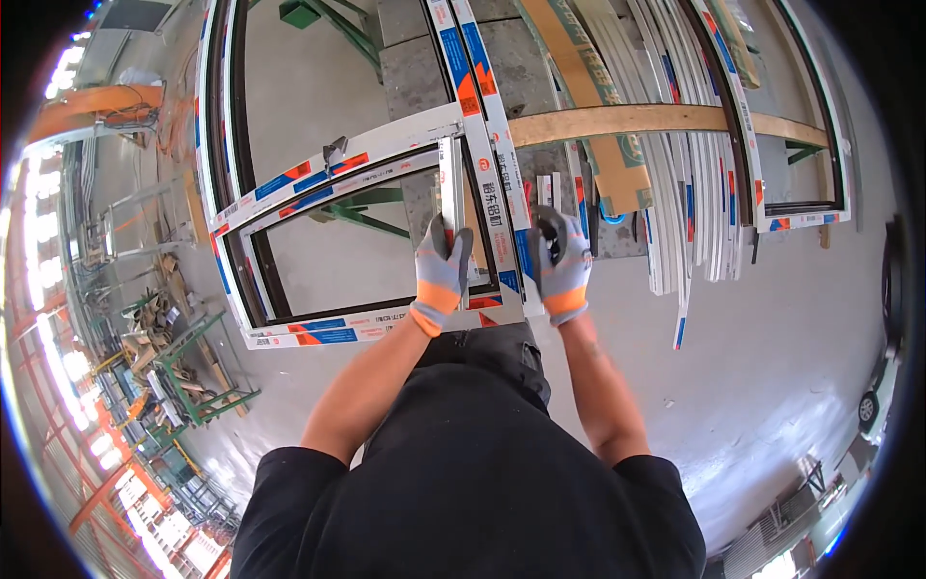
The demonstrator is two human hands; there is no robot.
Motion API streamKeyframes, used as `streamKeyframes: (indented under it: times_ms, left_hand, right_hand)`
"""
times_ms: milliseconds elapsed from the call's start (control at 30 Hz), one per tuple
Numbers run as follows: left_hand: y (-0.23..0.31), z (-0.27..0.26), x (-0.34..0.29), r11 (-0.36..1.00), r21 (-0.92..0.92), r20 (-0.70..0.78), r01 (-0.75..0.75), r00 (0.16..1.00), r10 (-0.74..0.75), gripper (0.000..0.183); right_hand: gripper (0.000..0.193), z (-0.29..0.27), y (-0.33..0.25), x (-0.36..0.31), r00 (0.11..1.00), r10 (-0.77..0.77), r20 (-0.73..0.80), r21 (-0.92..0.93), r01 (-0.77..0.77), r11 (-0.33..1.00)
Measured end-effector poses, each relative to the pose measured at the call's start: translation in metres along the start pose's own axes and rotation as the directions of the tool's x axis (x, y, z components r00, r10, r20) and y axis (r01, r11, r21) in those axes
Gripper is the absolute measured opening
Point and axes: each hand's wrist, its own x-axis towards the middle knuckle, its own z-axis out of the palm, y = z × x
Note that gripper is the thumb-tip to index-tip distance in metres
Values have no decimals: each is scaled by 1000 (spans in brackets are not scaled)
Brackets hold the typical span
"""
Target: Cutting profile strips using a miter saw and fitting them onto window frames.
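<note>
Both hands wear grey gloves with orange cuffs. My left hand (441,275) is closed round the lower part of a short white strip (449,183), which points away from me over the right side of the window frame (376,321). That frame is light-coloured with black inner edges and printed protective film. To the right, my right hand (564,270) has its fingers curled beside the frame's outer edge. Something dark shows at its fingertips, but I cannot make out what it holds. Small white pieces (548,188) lie just beyond it.
A wooden bar (617,122) runs across the right, with long white profiles (680,183) and a brown cardboard strip (617,169) near it. Another frame (801,214) stands at far right. A green rack (207,386) with scrap pieces is at the left.
</note>
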Motion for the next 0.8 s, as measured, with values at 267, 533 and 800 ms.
streamKeyframes:
  times_ms: [267,533,800]
  left_hand:
    - [-21,23,-26,585,-777,244,231,968,-58,41]
    - [-10,-74,-56,421,654,596,-628,771,225,53]
    - [-42,-112,-59,296,563,718,-771,634,287,56]
  right_hand:
    - [53,39,-54,7,974,90,210,-10,-90,996]
    - [62,55,-60,28,957,69,283,-750,176,638]
    - [48,90,-56,32,996,-89,17,-812,66,580]
